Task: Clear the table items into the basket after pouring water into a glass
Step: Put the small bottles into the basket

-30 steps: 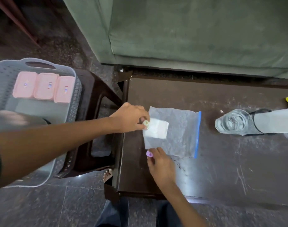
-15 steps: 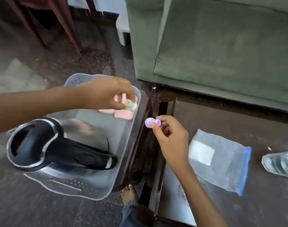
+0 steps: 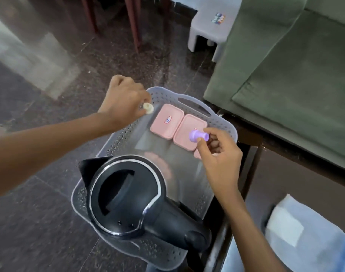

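Note:
A grey perforated basket (image 3: pixel 223 122) stands on a dark stool beside the table. Inside it are a black electric kettle (image 3: pixel 132 201) at the near end and pink lidded boxes (image 3: pixel 166 121) at the far end. My left hand (image 3: pixel 124 99) hovers over the basket's far left rim, shut on a small cream cap-like piece (image 3: pixel 148 108). My right hand (image 3: pixel 219 154) is above the pink boxes, pinching a small purple piece (image 3: pixel 198 135). A clear zip bag with a blue seal (image 3: pixel 304 232) lies on the table at the lower right.
The dark table's edge (image 3: pixel 285 154) runs along the right, with a green sofa (image 3: pixel 295 65) behind it. A small grey plastic stool (image 3: pixel 208 24) and dark wooden chair legs (image 3: pixel 132 22) stand on the polished stone floor beyond the basket.
Both hands lifted the small cream and purple pieces off the table by the zip bag and carried them left, over the basket. My view swung left and down onto the basket.

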A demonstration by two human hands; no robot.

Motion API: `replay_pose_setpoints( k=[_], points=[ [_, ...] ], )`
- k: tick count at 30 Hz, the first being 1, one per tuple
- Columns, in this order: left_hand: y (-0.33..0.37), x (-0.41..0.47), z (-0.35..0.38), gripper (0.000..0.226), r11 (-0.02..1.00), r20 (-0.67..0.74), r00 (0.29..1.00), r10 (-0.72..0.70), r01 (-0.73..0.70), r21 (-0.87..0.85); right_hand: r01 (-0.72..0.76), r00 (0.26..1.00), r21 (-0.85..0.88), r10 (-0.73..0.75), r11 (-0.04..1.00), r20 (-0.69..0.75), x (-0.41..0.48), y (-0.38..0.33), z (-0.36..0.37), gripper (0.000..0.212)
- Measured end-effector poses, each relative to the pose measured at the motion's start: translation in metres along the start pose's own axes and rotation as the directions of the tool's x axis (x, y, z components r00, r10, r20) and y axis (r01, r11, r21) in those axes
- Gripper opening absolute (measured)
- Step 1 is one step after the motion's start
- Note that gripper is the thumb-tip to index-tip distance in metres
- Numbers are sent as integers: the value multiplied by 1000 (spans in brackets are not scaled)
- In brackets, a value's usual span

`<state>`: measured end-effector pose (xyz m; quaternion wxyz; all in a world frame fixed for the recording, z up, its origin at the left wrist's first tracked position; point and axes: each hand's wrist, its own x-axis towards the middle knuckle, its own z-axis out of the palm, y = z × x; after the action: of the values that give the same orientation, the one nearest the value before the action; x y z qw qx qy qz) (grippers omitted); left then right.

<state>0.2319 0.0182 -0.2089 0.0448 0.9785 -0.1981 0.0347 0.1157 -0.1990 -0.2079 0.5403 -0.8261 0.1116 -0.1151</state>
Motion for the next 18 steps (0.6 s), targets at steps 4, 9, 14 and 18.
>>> replay_pose_setpoints(
  k=[4, 9, 14, 18],
  points=[
    [0, -3, 21, 15, 999, 46, 999, 16, -18, 37, 38, 999, -60, -37, 997, 27, 15, -9, 21, 13],
    [2, -6, 33, 14, 1000, 4, 1000, 3, -3, 21, 276, 960, -261, -256, 925, 110, 45, -16, 52, 9],
    [-2, -7, 32, 39, 995, -17, 995, -96, 97, 2, 438, 899, -583, -338, 684, 280, 86, -17, 92, 9],
    [-4, -10, 35, 41, 993, -23, 994, -110, 111, 35, 487, 864, -656, -210, 576, 457, 103, -14, 117, 19]
  ],
)
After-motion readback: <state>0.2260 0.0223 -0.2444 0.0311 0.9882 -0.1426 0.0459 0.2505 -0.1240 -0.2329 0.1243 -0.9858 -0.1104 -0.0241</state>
